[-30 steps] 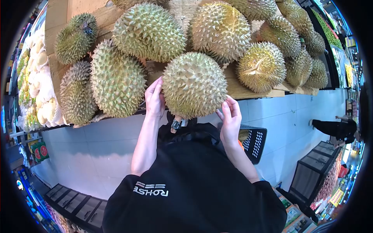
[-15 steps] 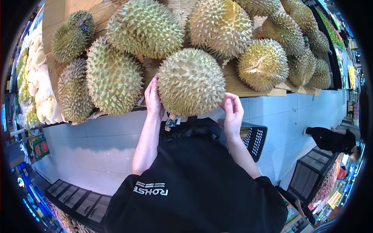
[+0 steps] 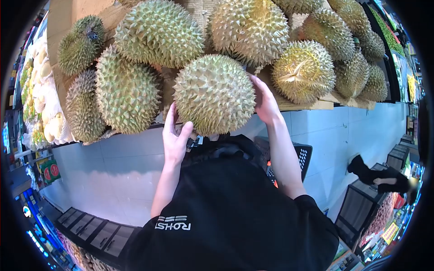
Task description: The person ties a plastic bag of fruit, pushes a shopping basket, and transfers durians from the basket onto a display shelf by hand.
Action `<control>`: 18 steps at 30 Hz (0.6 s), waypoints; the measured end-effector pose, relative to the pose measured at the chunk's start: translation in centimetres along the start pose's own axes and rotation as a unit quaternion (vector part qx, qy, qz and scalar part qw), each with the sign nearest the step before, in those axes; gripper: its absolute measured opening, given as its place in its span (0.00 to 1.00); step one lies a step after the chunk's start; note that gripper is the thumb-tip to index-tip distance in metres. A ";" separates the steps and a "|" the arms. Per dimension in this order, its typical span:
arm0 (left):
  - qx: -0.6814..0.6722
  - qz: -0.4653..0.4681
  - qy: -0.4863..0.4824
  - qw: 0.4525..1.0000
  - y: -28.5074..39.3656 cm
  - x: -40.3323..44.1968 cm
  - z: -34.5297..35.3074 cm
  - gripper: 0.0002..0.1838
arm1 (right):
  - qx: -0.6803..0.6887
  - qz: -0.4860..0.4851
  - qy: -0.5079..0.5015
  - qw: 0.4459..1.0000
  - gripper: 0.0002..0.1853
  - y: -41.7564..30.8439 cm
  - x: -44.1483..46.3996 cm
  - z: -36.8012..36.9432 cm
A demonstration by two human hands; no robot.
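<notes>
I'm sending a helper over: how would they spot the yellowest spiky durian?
Find the brown cardboard. At its near edge, just right of the person's bare right hand, sits the round yellowish spiky durian. Unlike its neighbours, it shows a pale star-shaped seam.

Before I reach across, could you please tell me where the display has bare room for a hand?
Bare cardboard shows between the upper-left durian and the large green durian beside it, and in a narrow strip before the yellowish durian. Durians crowd the right end.
</notes>
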State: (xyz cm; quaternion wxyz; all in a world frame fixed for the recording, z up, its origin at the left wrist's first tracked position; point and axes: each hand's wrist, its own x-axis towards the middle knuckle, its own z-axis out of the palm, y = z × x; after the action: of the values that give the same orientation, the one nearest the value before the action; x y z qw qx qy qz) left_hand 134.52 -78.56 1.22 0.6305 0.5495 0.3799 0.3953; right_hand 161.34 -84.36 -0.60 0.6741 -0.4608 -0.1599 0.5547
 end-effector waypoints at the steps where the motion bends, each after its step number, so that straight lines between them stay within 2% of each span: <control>1: 0.021 -0.029 0.012 0.999 1.2 0.0 0.4 0.40 | 0.012 0.026 0.004 1.000 0.25 -0.2 0.2 0.0; 2: 0.043 -0.057 0.024 0.997 1.9 -0.1 0.6 0.41 | 0.025 0.052 0.007 0.998 0.25 -0.3 0.5 0.0; 4: 0.082 -0.053 0.034 0.995 1.7 -0.2 0.4 0.44 | 0.040 0.054 0.002 0.998 0.25 0.0 1.4 -0.5; 6: -0.029 -0.102 0.039 0.994 2.2 -0.8 0.9 0.45 | 0.029 0.055 0.012 0.998 0.25 0.3 2.0 -0.7; 10: -0.025 -0.087 0.036 0.995 2.5 -1.4 1.5 0.49 | 0.046 0.082 0.001 0.996 0.25 -0.4 2.5 -0.3; 12: 0.006 -0.087 0.025 0.996 2.4 -1.3 1.5 0.52 | 0.053 0.131 0.008 0.990 0.24 -0.5 2.6 0.0; 16: 0.005 -0.060 0.024 0.998 2.0 -1.2 1.5 0.54 | 0.071 0.126 0.012 0.989 0.22 -0.3 2.8 -0.2; 18: -0.054 -0.075 0.032 0.995 2.2 -1.2 1.7 0.54 | 0.076 0.126 0.014 0.989 0.22 -0.4 2.7 0.0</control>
State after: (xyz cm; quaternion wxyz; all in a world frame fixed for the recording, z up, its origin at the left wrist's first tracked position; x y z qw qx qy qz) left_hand 135.38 -80.16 3.60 0.6744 0.4716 0.4180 0.3847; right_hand 162.48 -81.99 -1.11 0.6339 -0.4326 -0.0482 0.6392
